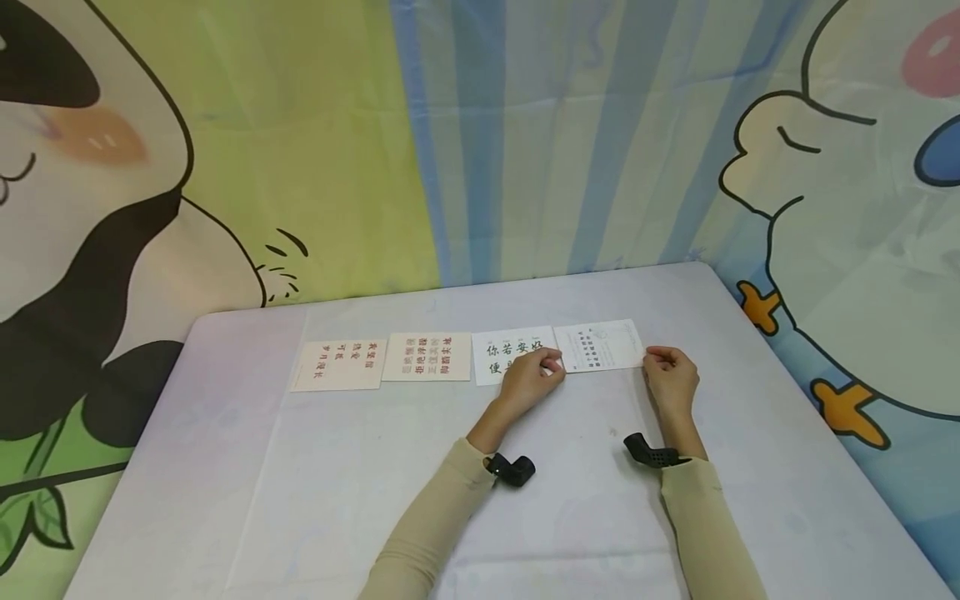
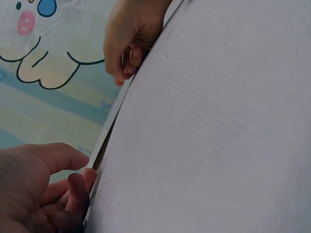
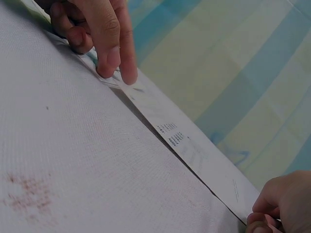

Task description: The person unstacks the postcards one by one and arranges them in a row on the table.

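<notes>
A white card with small dark printed text (image 1: pixel 600 346) lies at the right end of a row of cards, its near edge slightly raised off the table. My right hand (image 1: pixel 670 379) pinches its right edge with curled fingers. At its left corner is my left hand (image 1: pixel 531 379), thumb and a finger on either side of the card (image 3: pixel 167 131) in the right wrist view. The left wrist view shows both hands at the card's near edge. Part of the neighbouring card with green characters (image 1: pixel 504 348) is hidden under my left hand.
Two cards with reddish characters, one (image 1: pixel 427 357) beside the green one and another (image 1: pixel 339 365) farther left, complete the row. A white cloth covers the table (image 1: pixel 360 492). Behind and at the sides hangs a cartoon-printed curtain (image 1: pixel 322 150).
</notes>
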A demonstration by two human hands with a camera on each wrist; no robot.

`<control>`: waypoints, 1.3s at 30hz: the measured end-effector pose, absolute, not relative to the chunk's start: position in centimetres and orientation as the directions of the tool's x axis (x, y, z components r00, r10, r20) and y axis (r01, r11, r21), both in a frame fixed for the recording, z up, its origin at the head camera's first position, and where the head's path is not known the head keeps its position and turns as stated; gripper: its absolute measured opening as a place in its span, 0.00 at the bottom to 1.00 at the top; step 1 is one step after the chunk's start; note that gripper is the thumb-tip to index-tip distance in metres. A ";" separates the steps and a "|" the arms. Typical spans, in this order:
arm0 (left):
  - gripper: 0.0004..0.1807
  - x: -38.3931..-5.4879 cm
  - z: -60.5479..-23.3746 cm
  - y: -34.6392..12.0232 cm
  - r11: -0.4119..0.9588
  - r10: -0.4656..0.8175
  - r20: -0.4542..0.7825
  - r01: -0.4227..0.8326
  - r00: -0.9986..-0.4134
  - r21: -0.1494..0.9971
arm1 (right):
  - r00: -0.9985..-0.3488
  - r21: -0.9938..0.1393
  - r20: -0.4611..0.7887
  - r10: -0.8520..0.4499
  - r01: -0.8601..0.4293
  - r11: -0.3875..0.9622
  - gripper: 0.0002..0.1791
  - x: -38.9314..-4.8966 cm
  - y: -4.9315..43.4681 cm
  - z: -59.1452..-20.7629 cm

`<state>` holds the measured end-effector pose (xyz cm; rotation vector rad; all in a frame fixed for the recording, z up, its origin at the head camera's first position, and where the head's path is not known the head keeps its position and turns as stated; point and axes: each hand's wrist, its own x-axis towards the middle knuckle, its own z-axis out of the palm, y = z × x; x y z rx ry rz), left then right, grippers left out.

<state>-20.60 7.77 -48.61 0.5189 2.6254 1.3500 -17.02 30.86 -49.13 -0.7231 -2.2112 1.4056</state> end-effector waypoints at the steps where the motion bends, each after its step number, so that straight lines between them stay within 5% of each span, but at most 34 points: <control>1: 0.19 -20.6 -48.6 7.8 0.533 0.364 0.026 0.231 -0.931 0.814 | -0.777 -0.914 0.070 0.626 0.201 0.351 0.11 -17.0 30.9 -49.1; 18: 0.21 -21.2 -48.7 7.7 0.488 0.352 0.046 0.225 -0.935 0.843 | -0.772 -0.942 0.059 0.633 0.166 0.291 0.12 -17.8 30.7 -49.3; 29: 0.18 -22.2 -48.8 6.5 0.438 0.346 0.067 0.224 -0.936 0.870 | -0.805 -0.998 0.004 0.594 0.031 0.050 0.07 -19.4 30.3 -49.5; 39: 0.21 -22.4 -47.2 4.9 0.426 0.391 0.151 0.324 -0.908 0.845 | -0.862 -0.968 0.211 0.461 -0.117 0.223 0.19 -19.4 29.4 -48.0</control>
